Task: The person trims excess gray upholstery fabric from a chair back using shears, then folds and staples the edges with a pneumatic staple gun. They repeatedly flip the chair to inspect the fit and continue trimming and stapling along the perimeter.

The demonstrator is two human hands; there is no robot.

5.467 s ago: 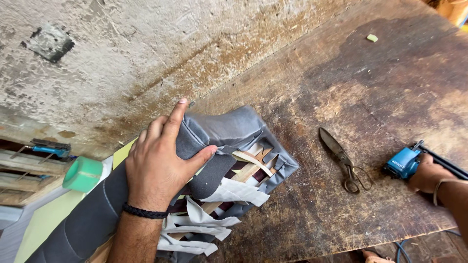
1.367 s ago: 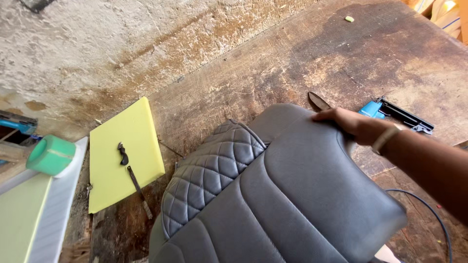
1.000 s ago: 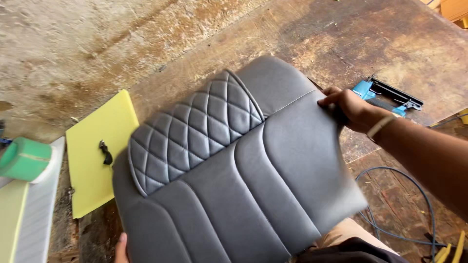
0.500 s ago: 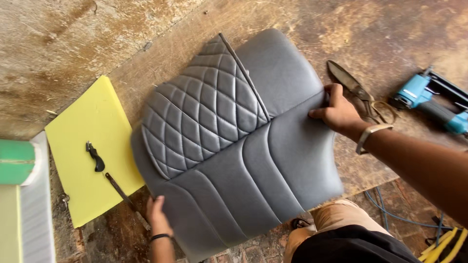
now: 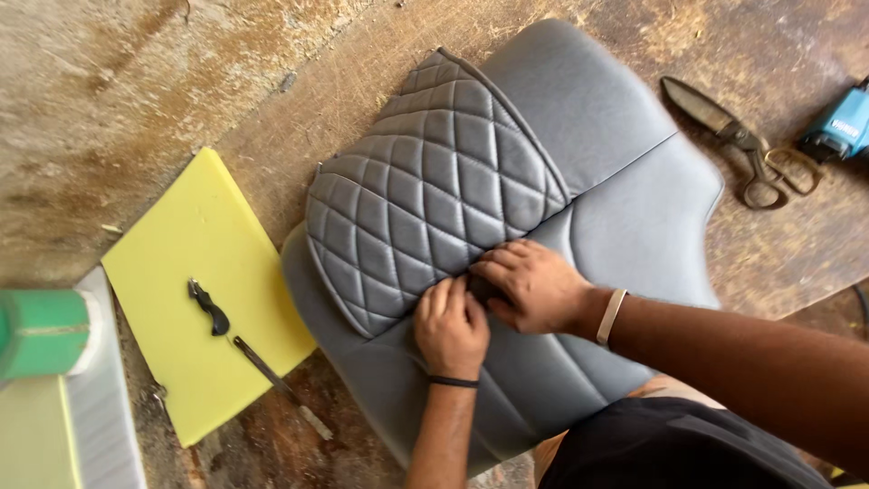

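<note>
Both your hands press the grey seat cover (image 5: 543, 208) at its quilted panel's lower edge.
Left hand (image 5: 450, 328) lies flat, right hand (image 5: 529, 288) curls, perhaps pinching the seam; pull hard and the stitching could pucker, or the cover slide toward the shears (image 5: 738, 140).

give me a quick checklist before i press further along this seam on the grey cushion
1. Both hands on the seam: ok. The left hand and right hand meet at the edge of the quilted panel.
2. Seat cushion lying flat on the workbench: ok, face up.
3. Shears out of the hands' way: ok, they lie apart, to the far side of the cushion.
4. Blue power tool out of the way: ok, at the picture's edge.
5. Small hand tool away from the cushion: ok, it rests on the yellow foam sheet.
6. Cover fastened underneath: cannot tell, hidden.
</note>
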